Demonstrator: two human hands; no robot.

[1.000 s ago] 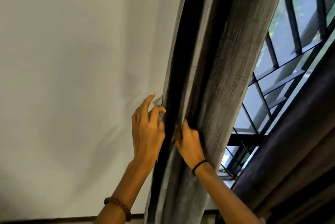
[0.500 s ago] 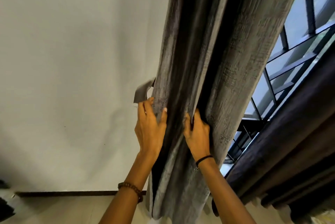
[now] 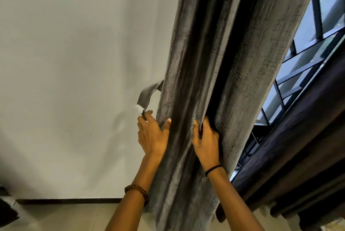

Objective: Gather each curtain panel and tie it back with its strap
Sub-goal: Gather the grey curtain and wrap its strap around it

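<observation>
A grey textured curtain panel (image 3: 233,85) hangs bunched in folds down the middle of the view. A grey strap (image 3: 147,93) loops out from its left edge toward the wall. My left hand (image 3: 152,137) holds the strap's lower end with its fingertips while its thumb presses the panel's left side. My right hand (image 3: 205,139) grips a fold of the panel, fingers tucked into the pleat. How the strap's far end is fixed behind the panel is hidden.
A white wall (image 3: 65,81) fills the left, with a dark skirting board (image 3: 65,201) above the tiled floor. A barred window (image 3: 306,58) lies right of the panel. A darker curtain (image 3: 298,171) hangs at the lower right.
The view has tilted down, showing the floor. The strap has come out from behind the panel's left edge, and my right hand has closed on a fold.
</observation>
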